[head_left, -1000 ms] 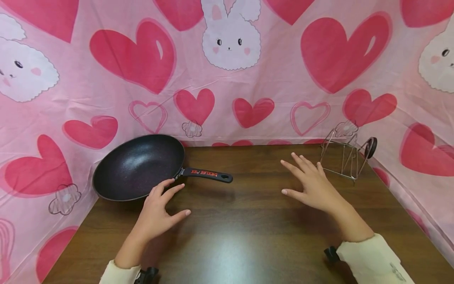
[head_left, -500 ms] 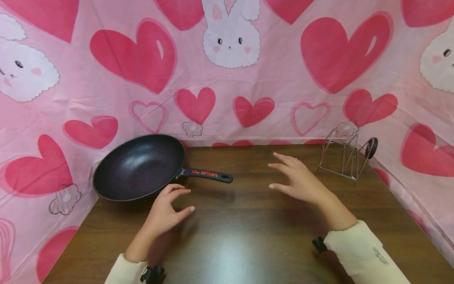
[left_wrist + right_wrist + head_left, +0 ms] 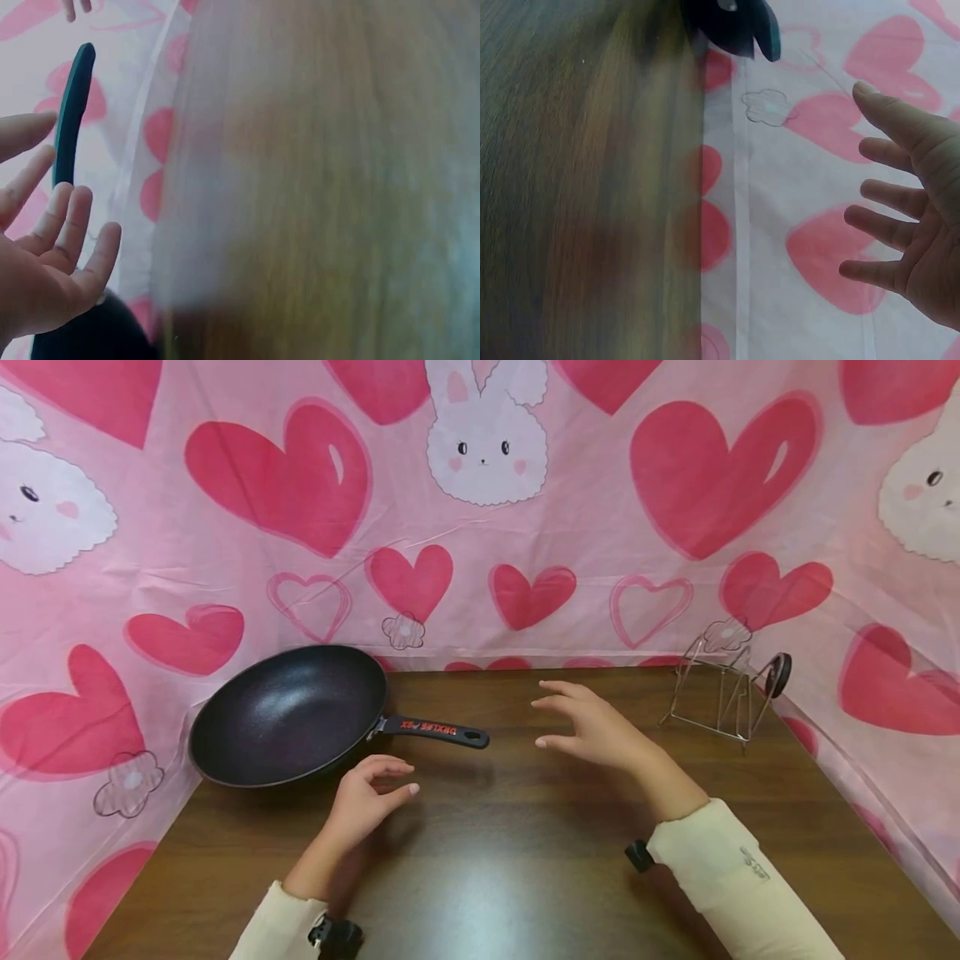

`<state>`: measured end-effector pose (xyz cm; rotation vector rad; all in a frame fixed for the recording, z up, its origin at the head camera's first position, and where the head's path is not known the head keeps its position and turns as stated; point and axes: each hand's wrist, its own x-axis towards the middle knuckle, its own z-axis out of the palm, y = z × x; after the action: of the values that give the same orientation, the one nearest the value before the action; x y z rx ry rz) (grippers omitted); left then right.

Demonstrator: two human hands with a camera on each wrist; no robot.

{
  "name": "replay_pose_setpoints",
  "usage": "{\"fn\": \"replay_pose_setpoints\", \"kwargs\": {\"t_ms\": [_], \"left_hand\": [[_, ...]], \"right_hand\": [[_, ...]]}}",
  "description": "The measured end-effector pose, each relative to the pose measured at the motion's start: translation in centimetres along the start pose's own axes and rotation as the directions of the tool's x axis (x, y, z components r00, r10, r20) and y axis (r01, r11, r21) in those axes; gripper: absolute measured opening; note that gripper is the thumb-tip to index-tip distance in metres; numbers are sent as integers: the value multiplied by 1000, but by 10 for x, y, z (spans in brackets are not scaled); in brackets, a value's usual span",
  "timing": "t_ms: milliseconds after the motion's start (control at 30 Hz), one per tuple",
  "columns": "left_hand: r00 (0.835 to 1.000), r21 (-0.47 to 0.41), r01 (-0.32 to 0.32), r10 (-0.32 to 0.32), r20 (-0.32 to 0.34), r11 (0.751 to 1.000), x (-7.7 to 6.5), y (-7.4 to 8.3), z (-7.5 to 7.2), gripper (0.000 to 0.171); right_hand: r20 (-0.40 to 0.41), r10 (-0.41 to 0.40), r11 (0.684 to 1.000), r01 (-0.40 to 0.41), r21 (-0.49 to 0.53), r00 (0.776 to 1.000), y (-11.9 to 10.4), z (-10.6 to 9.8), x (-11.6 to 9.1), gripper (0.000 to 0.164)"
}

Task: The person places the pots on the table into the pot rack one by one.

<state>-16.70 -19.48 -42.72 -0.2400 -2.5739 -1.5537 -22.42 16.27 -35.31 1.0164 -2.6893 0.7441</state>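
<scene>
A black frying pan (image 3: 292, 718) sits at the back left of the wooden table, its handle (image 3: 435, 730) with red lettering pointing right. My left hand (image 3: 367, 802) hovers just in front of the pan's near rim and below the handle, fingers relaxed and holding nothing. Right of the handle's end, my right hand (image 3: 596, 722) is held over the table, thumb and fingers spread apart, with nothing in it. The left wrist view has the dark handle (image 3: 73, 112) standing beyond the loosely bent fingers. In the right wrist view the pan (image 3: 731, 22) shows at the top, away from my hand.
A wire rack (image 3: 720, 689) with a black round lid-like part (image 3: 778, 675) stands at the back right of the table (image 3: 487, 860). Pink heart-patterned cloth (image 3: 525, 535) hangs behind and along both sides.
My right hand has moved left, away from the wire rack and toward the pan handle. My left hand has shifted slightly right and nearer to me. The pan stays where it was.
</scene>
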Motion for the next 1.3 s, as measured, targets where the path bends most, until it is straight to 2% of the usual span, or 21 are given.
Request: {"fn": "replay_pose_setpoints", "kwargs": {"t_ms": [67, 133, 200, 267, 333, 400, 467, 533, 600, 700, 800, 867, 1000, 1033, 1133, 1200, 1300], "left_hand": [[996, -116, 88, -89, 1, 989, 2, -2, 3, 32], [985, -227, 167, -170, 6, 960, 5, -3, 6, 35], [974, -312, 216, -224, 11, 925, 7, -4, 9, 37], [965, -371, 249, -261, 19, 894, 10, -5, 12, 38], [961, -406, 262, -276, 26, 875, 12, -7, 15, 39], [957, -468, 274, -288, 44, 840, 15, -9, 18, 39], [953, -552, 286, -295, 75, 783, 18, -10, 21, 43], [947, -639, 302, -297, 118, 707, 20, -11, 24, 48], [942, -717, 318, -294, 164, 620, 24, -12, 26, 52], [936, -788, 335, -280, 215, 516, 28, -14, 29, 54], [936, -841, 328, -266, 229, 430, 32, -15, 32, 50], [933, -877, 318, -282, 222, 361, 33, -14, 32, 45], [928, -925, 293, -304, 213, 244, 36, -14, 32, 35], [927, -931, 288, -310, 212, 223, 36, -14, 32, 34], [932, -945, 264, -302, 199, 192, 36, -15, 33, 28], [940, -951, 244, -288, 184, 190, 36, -16, 34, 23], [951, -966, 204, -265, 157, 160, 37, -16, 36, 21]], "right_hand": [[16, 4, 1000, -4, 23, 1000, -3, 3, 6, 53], [26, -4, 999, 3, 44, 1000, -5, 7, 13, 52], [38, -12, 998, 9, 60, 999, -6, 13, 19, 51], [56, -12, 998, 8, 70, 998, -5, 20, 25, 50], [81, -6, 997, -1, 79, 997, -4, 28, 30, 50], [100, 1, 995, -11, 99, 995, -4, 36, 35, 49], [113, 1, 992, -16, 126, 994, -5, 42, 40, 49], [123, -3, 988, -16, 151, 992, -6, 48, 44, 49], [134, -8, 984, -16, 179, 991, -9, 52, 48, 47], [157, -9, 972, -28, 231, 988, -13, 59, 53, 46], [165, -25, 961, -21, 275, 986, -18, 66, 56, 43], [162, -39, 955, -11, 296, 986, -20, 71, 57, 40], [140, -35, 936, -17, 353, 990, -23, 79, 55, 34], [138, -22, 926, -32, 377, 990, -24, 80, 54, 33], [135, 2, 905, -59, 420, 991, -28, 83, 52, 31], [144, 10, 898, -73, 434, 989, -32, 84, 51, 30], [153, 10, 902, -75, 425, 988, -39, 86, 48, 29]]}}
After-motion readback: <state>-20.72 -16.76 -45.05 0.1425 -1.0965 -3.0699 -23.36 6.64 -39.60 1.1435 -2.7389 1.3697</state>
